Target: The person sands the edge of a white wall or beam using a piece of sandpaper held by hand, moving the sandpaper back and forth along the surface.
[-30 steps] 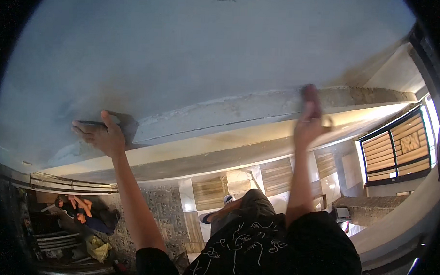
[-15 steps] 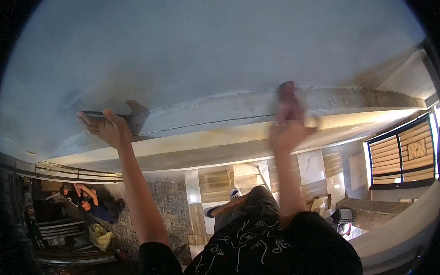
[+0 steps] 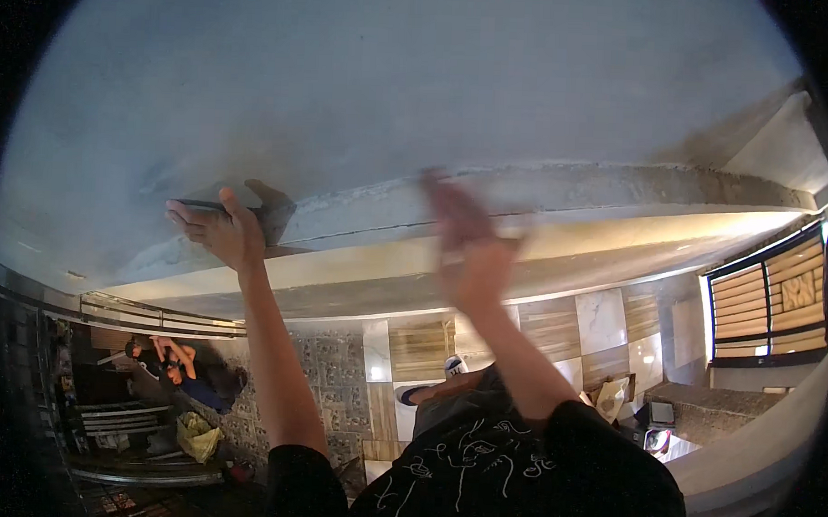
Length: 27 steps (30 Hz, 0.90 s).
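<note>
Above me spreads a grey-white plastered surface (image 3: 456,87), bordered by a long raised plaster band (image 3: 608,188) with a rough edge and a thin crack-like line. My left hand (image 3: 222,232) is at the band's left part, fingers stretched out and thumb up, casting a shadow. A thin dark edge shows just beyond its fingers; I cannot tell whether it is an object or shadow. My right hand (image 3: 473,251) is raised at the middle of the band, smeared by motion. Its fingers, and anything in them, cannot be made out.
Far below is a floor of wood-look and white tiles (image 3: 411,347). At lower left, another person (image 3: 191,374) is near metal bars (image 3: 121,421) and a yellowish sack (image 3: 198,436). A barred window (image 3: 768,294) is at right, above a brown ledge (image 3: 714,410).
My right hand has swept left along the band. My left hand appears slightly further right, as does the whole scene, with its fingers still stretched out.
</note>
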Motion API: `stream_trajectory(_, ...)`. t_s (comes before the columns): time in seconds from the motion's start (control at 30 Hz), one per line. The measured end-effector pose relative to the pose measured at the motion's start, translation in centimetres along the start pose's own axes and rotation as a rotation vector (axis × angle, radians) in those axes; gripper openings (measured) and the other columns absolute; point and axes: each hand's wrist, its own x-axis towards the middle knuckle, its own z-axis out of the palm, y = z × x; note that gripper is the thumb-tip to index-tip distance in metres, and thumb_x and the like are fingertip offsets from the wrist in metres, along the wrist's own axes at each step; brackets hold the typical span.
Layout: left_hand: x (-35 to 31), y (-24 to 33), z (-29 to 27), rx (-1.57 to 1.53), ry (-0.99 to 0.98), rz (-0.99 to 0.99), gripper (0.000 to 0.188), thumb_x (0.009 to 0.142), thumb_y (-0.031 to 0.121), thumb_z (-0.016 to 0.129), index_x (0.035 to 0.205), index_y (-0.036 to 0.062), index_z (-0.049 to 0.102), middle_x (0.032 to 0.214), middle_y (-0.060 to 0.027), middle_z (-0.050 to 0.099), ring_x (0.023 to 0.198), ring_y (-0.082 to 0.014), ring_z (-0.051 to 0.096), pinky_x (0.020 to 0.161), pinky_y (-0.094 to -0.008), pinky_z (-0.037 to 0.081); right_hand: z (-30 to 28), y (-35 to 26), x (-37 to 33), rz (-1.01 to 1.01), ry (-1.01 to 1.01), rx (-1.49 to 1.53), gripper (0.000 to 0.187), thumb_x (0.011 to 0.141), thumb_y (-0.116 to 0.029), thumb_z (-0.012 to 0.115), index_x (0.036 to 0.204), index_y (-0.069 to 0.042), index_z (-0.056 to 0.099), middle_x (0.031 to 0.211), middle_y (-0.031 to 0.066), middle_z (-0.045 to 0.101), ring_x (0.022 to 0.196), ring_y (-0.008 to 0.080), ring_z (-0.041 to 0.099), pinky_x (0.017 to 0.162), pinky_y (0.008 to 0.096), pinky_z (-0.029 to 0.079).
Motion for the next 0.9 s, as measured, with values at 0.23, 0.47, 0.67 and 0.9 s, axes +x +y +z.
stream_trajectory(0.23, -0.1, -2.1, -0.4, 0.055, -0.026, -0.034, 0.099, 0.086, 0.074, 0.026, 0.147, 0.0013, 0.0, 0.149, -0.0289, 0.012, 0.138, -0.0449, 0.013, 0.11, -0.0567, 0.018, -0.3, 1.7, 1.3, 0.004, 0.009, 0.057, 0.021, 0.09, -0.021, 0.055, 0.105, -0.012, 0.067, 0.105, 0.0004, 0.069, 0.101, 0.0189, 0.062, 0.108, 0.0478, 0.013)
stream_trajectory(0.47, -0.5, -0.2, -0.7, 0.045, -0.019, -0.023, 0.102, 0.084, 0.077, 0.021, 0.147, -0.0001, -0.001, 0.151, -0.0261, 0.011, 0.138, -0.0439, 0.013, 0.109, -0.0568, 0.02, -0.8, 3.2, 0.3, 0.213, 0.217, 0.085, 0.026, 0.09, -0.016, 0.054, 0.114, -0.014, 0.065, 0.106, 0.0002, 0.07, 0.101, 0.0152, 0.062, 0.109, 0.0455, 0.013)
stream_trajectory(0.67, -0.5, -2.2, -0.1, -0.009, -0.007, 0.014, 0.097, 0.088, 0.073, 0.019, 0.147, -0.0036, 0.008, 0.149, -0.0273, 0.015, 0.138, -0.042, 0.014, 0.109, -0.0545, 0.02, 2.9, -2.7, -0.4, -0.098, -0.062, 0.197, 0.041, 0.085, -0.019, 0.054, 0.126, -0.024, 0.059, 0.121, -0.0051, 0.062, 0.116, 0.01, 0.053, 0.107, 0.0481, 0.018)
stream_trajectory(0.9, 0.0, -1.3, -1.8, -0.046, 0.039, -0.015, 0.091, 0.092, 0.067, 0.019, 0.145, -0.007, 0.013, 0.148, -0.0281, 0.017, 0.138, -0.0411, 0.017, 0.109, -0.0517, 0.018, -7.1, 12.2, 0.5, 0.293, 0.297, -0.209, 0.029, 0.098, -0.015, 0.043, 0.115, 0.0, 0.061, 0.111, 0.0114, 0.067, 0.104, 0.0204, 0.062, 0.111, 0.0413, 0.016)
